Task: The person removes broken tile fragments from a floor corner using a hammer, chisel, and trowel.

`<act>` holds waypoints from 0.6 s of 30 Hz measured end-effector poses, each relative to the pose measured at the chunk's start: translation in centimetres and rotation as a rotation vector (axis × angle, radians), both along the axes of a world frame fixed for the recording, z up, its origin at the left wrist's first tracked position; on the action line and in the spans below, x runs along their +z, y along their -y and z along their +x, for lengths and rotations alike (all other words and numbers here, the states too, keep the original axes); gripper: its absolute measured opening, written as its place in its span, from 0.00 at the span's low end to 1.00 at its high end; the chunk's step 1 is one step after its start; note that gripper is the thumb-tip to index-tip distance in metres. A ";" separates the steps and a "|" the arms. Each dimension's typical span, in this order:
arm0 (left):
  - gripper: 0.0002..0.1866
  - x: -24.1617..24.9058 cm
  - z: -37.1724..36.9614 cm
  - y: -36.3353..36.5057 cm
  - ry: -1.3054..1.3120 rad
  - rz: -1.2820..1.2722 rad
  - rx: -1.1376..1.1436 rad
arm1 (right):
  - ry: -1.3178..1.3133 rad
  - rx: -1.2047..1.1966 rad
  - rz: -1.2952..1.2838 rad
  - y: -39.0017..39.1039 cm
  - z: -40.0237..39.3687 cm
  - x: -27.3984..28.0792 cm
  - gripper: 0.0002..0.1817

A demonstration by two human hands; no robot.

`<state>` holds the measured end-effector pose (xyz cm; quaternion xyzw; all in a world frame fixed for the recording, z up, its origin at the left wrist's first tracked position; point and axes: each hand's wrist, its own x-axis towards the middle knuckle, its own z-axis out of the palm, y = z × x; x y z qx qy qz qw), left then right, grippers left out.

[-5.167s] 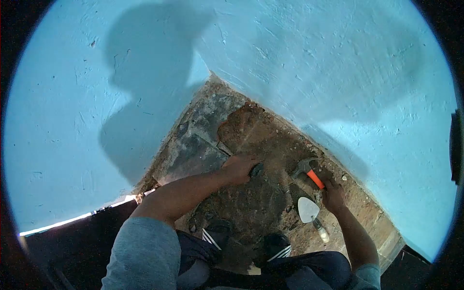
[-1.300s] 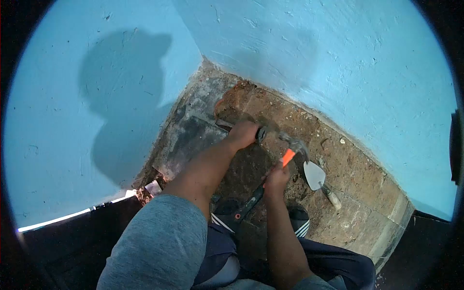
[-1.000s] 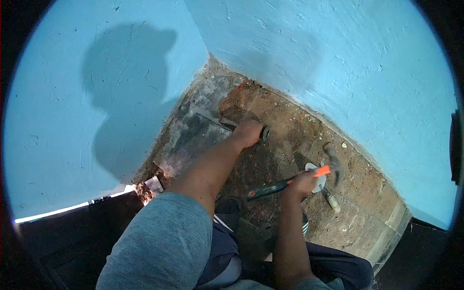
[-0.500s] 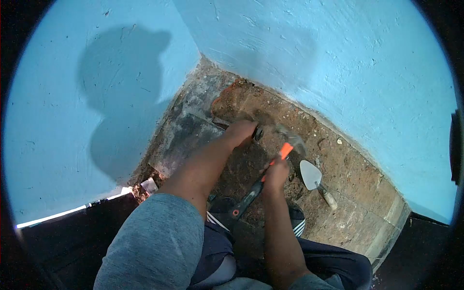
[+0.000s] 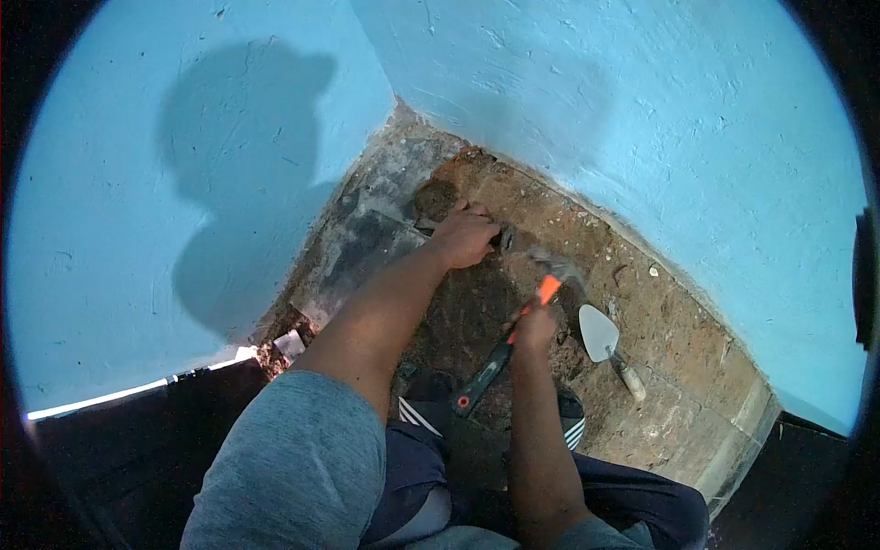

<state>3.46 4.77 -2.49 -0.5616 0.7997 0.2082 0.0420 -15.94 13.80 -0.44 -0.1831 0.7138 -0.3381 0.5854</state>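
My left hand point(image 5: 464, 238) is closed around a dark chisel point(image 5: 500, 240) held low against the broken floor near the corner, its tip hidden under the hand. My right hand point(image 5: 534, 325) grips a hammer point(image 5: 525, 310) with an orange and black handle; the steel head sits close to the chisel's exposed end. Both arms reach forward over my knees and dark shoes with white stripes point(image 5: 566, 423). I cannot tell whether hammer and chisel touch.
A trowel point(image 5: 605, 341) with a pale blade lies on the floor right of the hammer. Blue plastered walls point(image 5: 642, 119) meet at the corner. Dark remaining floor slabs point(image 5: 359, 257) lie left; rough brown rubble surface point(image 5: 660, 367) spreads right. A dark threshold edges the lower left.
The hammer swung out to the right a second ago, came back, and its head now sits down at the chisel. My left hand has kept hold of the chisel.
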 end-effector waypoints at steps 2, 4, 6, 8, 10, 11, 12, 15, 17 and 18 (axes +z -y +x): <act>0.18 -0.3 0.0 -0.1 0.036 -0.014 -0.014 | -0.088 -0.146 -0.069 1.3 -2.2 -1.3 0.22; 0.15 -0.7 -0.1 -0.6 0.029 -0.052 -0.037 | -0.228 -0.341 -0.112 2.6 -4.0 -2.2 0.22; 0.13 -0.7 0.0 -0.8 0.052 -0.074 -0.058 | -0.172 -0.491 -0.122 2.3 -3.3 -2.3 0.19; 0.12 -0.4 -0.4 -0.9 0.097 -0.078 -0.086 | -0.203 -0.387 0.026 0.9 -1.6 -1.2 0.19; 0.12 -1.4 -0.1 -0.3 0.133 -0.062 -0.136 | -0.052 -0.027 0.071 -1.5 1.3 -2.6 0.20; 0.12 -2.0 0.4 -0.2 0.154 -0.052 -0.164 | 0.024 0.068 0.067 -1.9 1.9 -2.4 0.20; 0.12 -1.5 1.4 -0.3 0.215 -0.021 -0.119 | 0.105 0.163 0.059 -1.6 3.0 0.1 0.20; 0.12 -0.7 6.0 -2.0 0.338 0.018 0.017 | 0.158 0.178 0.047 -1.6 3.8 1.2 0.19; 0.14 -3.2 8.4 -2.7 0.334 -0.034 0.049 | 0.090 0.087 0.032 -1.3 3.3 0.0 0.18; 0.15 -2.9 8.4 -2.6 0.329 -0.041 0.055 | 0.037 0.048 0.015 -0.3 2.1 -1.4 0.19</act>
